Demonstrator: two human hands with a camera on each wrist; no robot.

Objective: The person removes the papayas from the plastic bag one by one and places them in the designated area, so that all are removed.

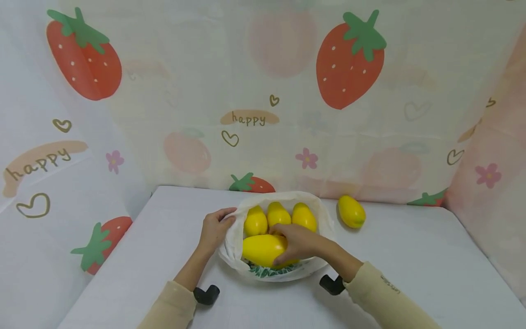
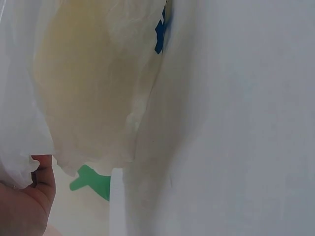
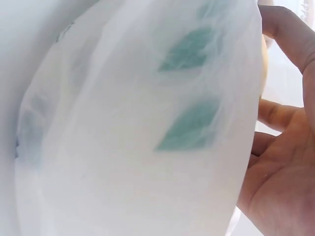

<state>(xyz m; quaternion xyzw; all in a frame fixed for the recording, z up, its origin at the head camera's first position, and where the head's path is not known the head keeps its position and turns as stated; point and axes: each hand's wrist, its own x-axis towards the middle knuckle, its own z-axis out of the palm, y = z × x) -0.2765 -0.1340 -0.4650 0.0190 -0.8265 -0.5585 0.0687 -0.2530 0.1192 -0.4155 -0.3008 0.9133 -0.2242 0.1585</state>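
Note:
A white plastic bag (image 1: pixel 234 262) with a green leaf print lies with its mouth spread open on the table. Inside, three smaller yellow fruits (image 1: pixel 304 217) form a back row, and a long, smooth yellow fruit (image 1: pixel 259 249) lies in front of them. My right hand (image 1: pixel 302 241) reaches into the bag and grips the long fruit's right part, thumb on the near side and fingers over the top. At the bag's left rim, my left hand (image 1: pixel 214 229) pinches the plastic; the left wrist view shows these fingers (image 2: pixel 44 179) on the film. The bag's wall partly hides the right hand (image 3: pixel 283 172) in its wrist view.
One yellow fruit (image 1: pixel 351 212) with a greenish tip sits on the white table (image 1: pixel 411 265), right of the bag near the back edge. A printed cloth backdrop (image 1: pixel 197 91) rises behind. Black wrist mounts (image 1: pixel 207 295) show beside both sleeves.

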